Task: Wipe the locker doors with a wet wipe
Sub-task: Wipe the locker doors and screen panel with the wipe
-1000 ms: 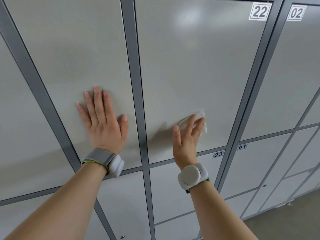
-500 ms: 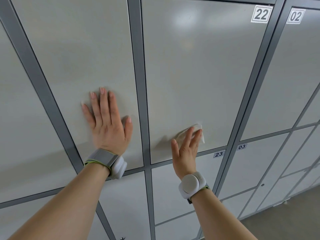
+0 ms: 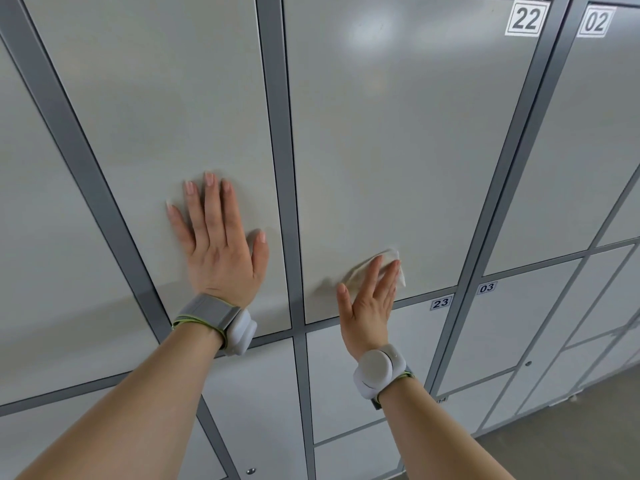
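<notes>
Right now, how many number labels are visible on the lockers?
4 readable: label 22 and label 02 top right; label 23 and label 03 mid-right. A fifth label hides partly behind the forearm.

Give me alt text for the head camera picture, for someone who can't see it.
A right hand presses a white wet wipe against the lower part of grey locker door 22, while the left hand rests flat on the neighbouring door to its left. A left wristband and right wristband, both pale, show too.

White round pods (image 3: 379, 370) on grey, green-edged straps (image 3: 207, 313) ring both wrists.
</notes>
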A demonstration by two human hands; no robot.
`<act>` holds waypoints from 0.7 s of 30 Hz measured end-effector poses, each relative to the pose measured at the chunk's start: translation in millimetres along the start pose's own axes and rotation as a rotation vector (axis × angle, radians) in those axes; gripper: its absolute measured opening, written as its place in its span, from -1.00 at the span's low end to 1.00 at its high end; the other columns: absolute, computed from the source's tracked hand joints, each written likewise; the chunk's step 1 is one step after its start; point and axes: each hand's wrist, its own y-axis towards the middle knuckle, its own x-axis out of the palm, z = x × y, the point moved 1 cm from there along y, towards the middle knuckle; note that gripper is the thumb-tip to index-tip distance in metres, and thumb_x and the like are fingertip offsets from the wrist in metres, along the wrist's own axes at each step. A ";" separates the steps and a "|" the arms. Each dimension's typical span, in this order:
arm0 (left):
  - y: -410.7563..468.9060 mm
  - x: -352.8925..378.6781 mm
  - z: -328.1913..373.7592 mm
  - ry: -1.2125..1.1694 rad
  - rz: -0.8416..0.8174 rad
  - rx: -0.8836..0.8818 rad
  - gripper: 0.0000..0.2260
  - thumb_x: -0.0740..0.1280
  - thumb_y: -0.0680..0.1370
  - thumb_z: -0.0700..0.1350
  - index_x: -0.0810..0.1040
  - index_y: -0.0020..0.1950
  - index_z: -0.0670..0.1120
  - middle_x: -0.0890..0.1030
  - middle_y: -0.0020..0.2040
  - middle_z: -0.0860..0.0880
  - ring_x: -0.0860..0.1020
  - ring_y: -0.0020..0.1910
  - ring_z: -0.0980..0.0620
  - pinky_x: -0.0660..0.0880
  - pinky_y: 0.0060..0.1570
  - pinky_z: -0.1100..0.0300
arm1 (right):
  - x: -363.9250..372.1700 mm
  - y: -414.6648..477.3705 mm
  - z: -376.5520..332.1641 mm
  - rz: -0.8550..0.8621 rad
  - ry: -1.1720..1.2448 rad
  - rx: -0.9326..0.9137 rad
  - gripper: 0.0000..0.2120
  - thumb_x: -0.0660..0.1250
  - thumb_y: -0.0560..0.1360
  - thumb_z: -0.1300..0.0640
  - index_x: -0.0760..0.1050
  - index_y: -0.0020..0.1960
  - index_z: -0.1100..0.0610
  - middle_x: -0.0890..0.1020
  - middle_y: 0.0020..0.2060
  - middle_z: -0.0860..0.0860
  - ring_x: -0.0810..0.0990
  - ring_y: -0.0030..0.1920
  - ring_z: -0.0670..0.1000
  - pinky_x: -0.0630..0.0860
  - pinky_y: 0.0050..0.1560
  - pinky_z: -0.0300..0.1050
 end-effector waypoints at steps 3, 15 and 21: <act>-0.4 0.0 0.3 0.008 0.002 -0.001 -0.44 0.07 0.58 -0.01 0.15 0.47 -0.33 0.23 0.43 -0.32 0.04 0.43 -0.33 -0.15 0.44 -0.16 | -7.4 5.2 -24.9 0.000 0.058 -0.008 -0.13 -0.11 0.43 -0.37 -0.30 0.52 0.12 -0.36 0.48 0.13 -0.43 0.47 0.01 -0.34 0.47 -0.04; 1.4 -12.6 -1.5 -0.116 -0.039 -0.014 -0.45 0.08 0.57 -0.04 0.14 0.46 -0.34 0.22 0.44 -0.33 0.05 0.44 -0.33 -0.22 0.46 -0.10 | 7.1 -12.3 -8.4 -0.060 -0.029 -0.007 -0.15 -0.24 0.35 -0.51 -0.41 0.44 -0.06 -0.44 0.41 -0.05 -0.45 0.45 -0.06 -0.35 0.46 -0.06; -14.8 -26.1 -22.4 -0.163 -0.058 -0.066 -0.45 0.09 0.57 -0.04 0.14 0.46 -0.34 0.19 0.45 -0.32 0.03 0.46 -0.30 -0.22 0.47 -0.07 | 6.3 -11.6 -40.5 -0.058 0.108 0.086 -0.22 0.08 0.57 -0.22 -0.29 0.53 0.12 -0.33 0.49 0.17 -0.35 0.50 0.06 -0.30 0.47 -0.04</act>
